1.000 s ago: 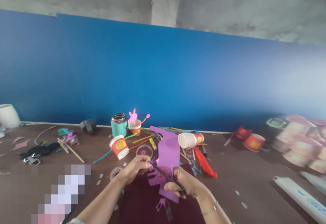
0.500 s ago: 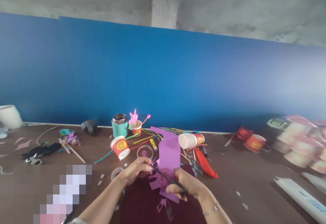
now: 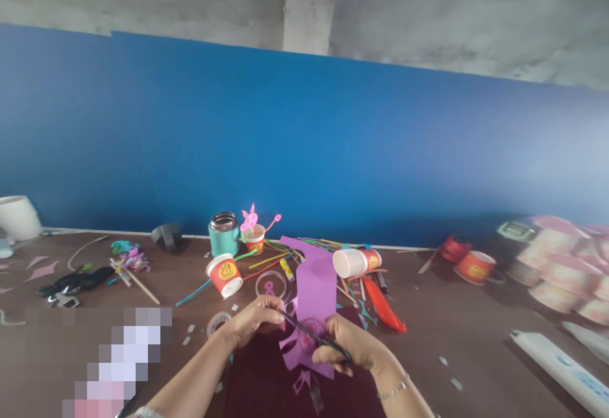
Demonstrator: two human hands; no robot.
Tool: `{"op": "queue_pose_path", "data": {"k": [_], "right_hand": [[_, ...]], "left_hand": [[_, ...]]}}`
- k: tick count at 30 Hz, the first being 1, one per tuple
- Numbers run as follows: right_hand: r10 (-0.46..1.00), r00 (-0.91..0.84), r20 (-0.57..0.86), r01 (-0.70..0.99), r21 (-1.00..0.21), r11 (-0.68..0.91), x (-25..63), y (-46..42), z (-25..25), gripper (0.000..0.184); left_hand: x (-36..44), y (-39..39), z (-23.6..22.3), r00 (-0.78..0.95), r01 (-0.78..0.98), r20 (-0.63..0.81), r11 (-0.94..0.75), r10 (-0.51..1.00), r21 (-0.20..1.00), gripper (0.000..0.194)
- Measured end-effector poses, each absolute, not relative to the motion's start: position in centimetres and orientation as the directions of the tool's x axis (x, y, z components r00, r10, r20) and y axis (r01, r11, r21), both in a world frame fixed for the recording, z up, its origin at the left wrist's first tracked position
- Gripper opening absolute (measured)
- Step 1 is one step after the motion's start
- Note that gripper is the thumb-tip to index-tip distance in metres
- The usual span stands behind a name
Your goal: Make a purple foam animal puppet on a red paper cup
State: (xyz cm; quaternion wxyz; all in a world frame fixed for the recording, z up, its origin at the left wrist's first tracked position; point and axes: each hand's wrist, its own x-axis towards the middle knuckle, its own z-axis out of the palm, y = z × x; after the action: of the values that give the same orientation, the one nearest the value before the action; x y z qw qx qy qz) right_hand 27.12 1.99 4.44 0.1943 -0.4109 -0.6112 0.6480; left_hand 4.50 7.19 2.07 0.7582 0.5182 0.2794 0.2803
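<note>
My right hand (image 3: pixel 345 345) is closed round the handles of black scissors (image 3: pixel 304 328), whose blades point left toward my other hand. My left hand (image 3: pixel 259 318) pinches a small pink-purple piece of paper (image 3: pixel 281 324) right at the blade tips; the fingers cover most of it. Under the scissors lie purple paper scraps (image 3: pixel 295 358) with cut edges, on a dark maroon sheet (image 3: pixel 257 380). A larger purple paper sheet (image 3: pixel 316 285) stretches away behind my hands. A round clear lid (image 3: pixel 271 286) with small pink rings in it sits just beyond my left hand.
Left of centre stand a teal jar (image 3: pixel 223 235), a tilted red paper cup (image 3: pixel 225 276) and a cup with a pink figure (image 3: pixel 255 238). Stacked cups (image 3: pixel 354 263) and a red balloon-like object (image 3: pixel 384 307) lie right. A white power strip (image 3: pixel 561 367) is at far right.
The scissors and right hand have shifted very slightly right. The small piece between the left fingers shows a little differently at the blade tips. Both hands keep their hold.
</note>
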Motion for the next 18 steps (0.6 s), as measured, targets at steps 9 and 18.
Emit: {"op": "queue_pose_path", "data": {"k": [9, 18], "right_hand": [[0.743, -0.574, -0.344, 0.277, -0.935, -0.219, 27.0, 2.2, 3.5, 0.019], [0.741, -0.594, -0.313, 0.233, -0.949, -0.213, 27.3, 2.2, 2.9, 0.015]], "left_hand": [[4.5, 7.1, 2.2, 0.693, -0.118, -0.148, 0.314, 0.706, 0.942, 0.015], [4.7, 7.0, 2.0, 0.684, -0.059, -0.193, 0.317, 0.704, 0.947, 0.015]]}}
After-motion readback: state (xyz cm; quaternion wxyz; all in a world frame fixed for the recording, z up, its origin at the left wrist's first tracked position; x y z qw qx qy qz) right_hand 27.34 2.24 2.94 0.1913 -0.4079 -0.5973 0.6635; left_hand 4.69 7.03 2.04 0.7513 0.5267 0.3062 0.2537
